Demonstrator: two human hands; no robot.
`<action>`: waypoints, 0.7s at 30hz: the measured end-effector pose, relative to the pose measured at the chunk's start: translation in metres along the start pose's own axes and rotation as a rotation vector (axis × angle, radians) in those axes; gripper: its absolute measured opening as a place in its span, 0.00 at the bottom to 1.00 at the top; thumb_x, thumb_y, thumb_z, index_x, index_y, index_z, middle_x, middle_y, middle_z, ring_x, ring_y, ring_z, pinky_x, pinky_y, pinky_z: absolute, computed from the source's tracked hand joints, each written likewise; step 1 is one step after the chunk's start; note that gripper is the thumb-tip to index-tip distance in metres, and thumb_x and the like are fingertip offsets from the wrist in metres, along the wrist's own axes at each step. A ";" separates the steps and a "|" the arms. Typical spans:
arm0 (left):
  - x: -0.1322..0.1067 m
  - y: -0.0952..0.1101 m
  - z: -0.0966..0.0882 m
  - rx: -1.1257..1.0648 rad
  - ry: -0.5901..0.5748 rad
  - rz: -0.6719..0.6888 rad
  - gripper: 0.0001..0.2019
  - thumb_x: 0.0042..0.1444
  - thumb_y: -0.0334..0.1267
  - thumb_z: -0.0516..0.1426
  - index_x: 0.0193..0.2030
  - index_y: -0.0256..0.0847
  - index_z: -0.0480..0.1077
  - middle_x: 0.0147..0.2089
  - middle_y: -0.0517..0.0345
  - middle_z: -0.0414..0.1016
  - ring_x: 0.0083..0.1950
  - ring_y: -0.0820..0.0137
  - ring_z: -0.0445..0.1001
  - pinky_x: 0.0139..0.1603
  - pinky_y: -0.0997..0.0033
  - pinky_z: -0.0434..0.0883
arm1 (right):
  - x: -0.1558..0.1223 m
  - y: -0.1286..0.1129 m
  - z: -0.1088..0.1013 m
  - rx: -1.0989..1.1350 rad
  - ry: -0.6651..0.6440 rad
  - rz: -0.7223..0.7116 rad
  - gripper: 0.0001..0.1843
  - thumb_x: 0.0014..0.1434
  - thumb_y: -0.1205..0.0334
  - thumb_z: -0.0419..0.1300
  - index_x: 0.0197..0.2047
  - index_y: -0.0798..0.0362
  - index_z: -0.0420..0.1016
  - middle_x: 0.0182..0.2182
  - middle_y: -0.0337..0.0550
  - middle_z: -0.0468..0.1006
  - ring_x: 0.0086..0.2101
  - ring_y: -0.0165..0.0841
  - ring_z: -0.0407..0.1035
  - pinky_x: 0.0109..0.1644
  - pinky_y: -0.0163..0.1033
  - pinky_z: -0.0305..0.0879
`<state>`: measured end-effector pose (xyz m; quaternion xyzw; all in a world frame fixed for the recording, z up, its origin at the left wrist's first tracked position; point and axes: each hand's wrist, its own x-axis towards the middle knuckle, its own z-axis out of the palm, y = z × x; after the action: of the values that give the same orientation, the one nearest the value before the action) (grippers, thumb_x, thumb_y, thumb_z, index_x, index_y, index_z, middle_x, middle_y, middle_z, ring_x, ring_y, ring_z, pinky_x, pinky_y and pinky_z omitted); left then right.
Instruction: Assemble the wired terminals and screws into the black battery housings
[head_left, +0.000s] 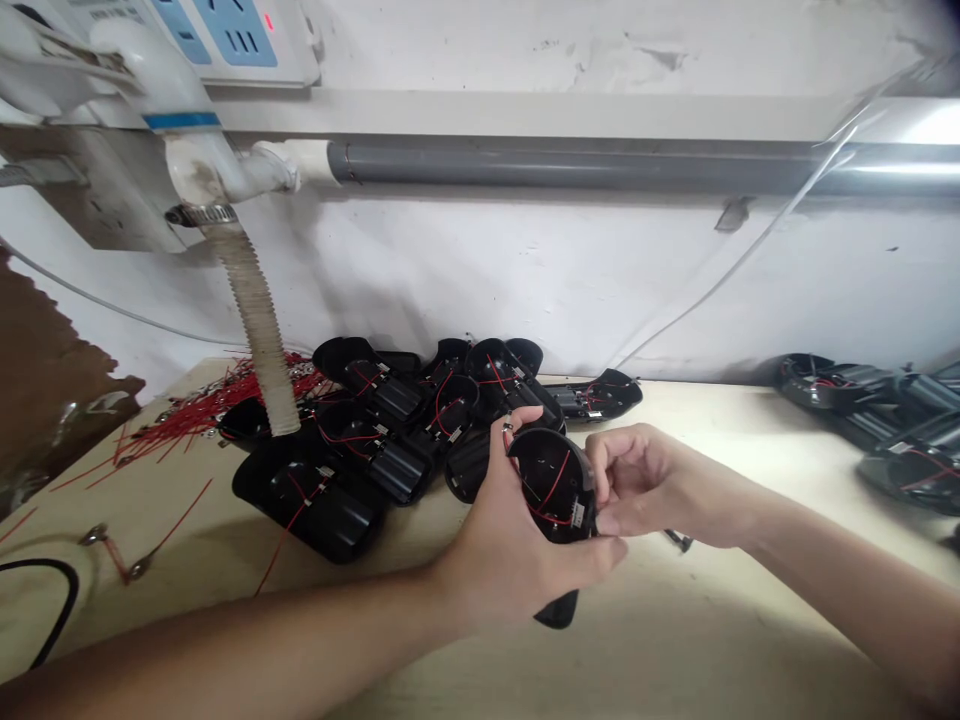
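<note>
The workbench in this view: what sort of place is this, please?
Probably a small electronics assembly workshop: a heap of black plastic housings fitted with red wires, a bundle of loose red leads, and a wall power strip.

Left forearm [247, 640] bare, reaching in low from the lower left; right forearm [847, 570] bare, coming in from the lower right. Both angle toward mid-frame. Left hand [510, 540] gripping: left thumb [504, 428] raised, left fingers [592, 555] stretched across underneath. Right hand [649, 485] just beside it, wrist nearly straight, right fingers [611, 520] curled, tips pressed inward, gripping too.
</note>
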<state>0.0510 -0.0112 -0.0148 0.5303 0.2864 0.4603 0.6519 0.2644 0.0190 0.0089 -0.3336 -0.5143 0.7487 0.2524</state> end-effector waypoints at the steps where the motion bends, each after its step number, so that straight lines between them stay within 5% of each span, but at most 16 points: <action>1: 0.000 0.000 0.000 0.004 -0.009 0.004 0.45 0.49 0.29 0.71 0.66 0.53 0.49 0.48 0.61 0.73 0.44 0.69 0.78 0.47 0.63 0.78 | 0.000 0.001 0.000 0.021 -0.017 0.004 0.16 0.52 0.73 0.78 0.33 0.57 0.73 0.30 0.36 0.81 0.29 0.23 0.73 0.34 0.29 0.68; 15: 0.000 0.002 -0.003 -0.020 -0.134 0.015 0.38 0.48 0.25 0.64 0.61 0.48 0.49 0.46 0.64 0.68 0.40 0.73 0.70 0.47 0.63 0.71 | 0.006 0.011 0.003 -0.010 -0.111 -0.130 0.20 0.56 0.70 0.76 0.36 0.54 0.65 0.33 0.36 0.76 0.32 0.24 0.68 0.37 0.31 0.66; 18: 0.000 0.002 -0.005 -0.004 -0.135 0.036 0.37 0.49 0.27 0.64 0.62 0.48 0.51 0.49 0.58 0.67 0.46 0.68 0.72 0.46 0.62 0.72 | 0.006 0.007 0.013 -0.167 -0.025 -0.345 0.23 0.55 0.72 0.75 0.46 0.47 0.68 0.39 0.36 0.75 0.40 0.30 0.72 0.44 0.36 0.70; 21: 0.000 0.004 -0.006 0.068 -0.132 0.052 0.35 0.50 0.30 0.64 0.62 0.47 0.54 0.51 0.54 0.68 0.52 0.61 0.73 0.45 0.61 0.73 | 0.007 0.008 0.020 -0.350 0.041 -0.519 0.39 0.59 0.68 0.73 0.67 0.37 0.64 0.54 0.42 0.75 0.52 0.36 0.72 0.54 0.43 0.74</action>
<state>0.0448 -0.0084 -0.0131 0.5884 0.2444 0.4311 0.6389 0.2448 0.0095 0.0046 -0.2446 -0.6983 0.5524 0.3840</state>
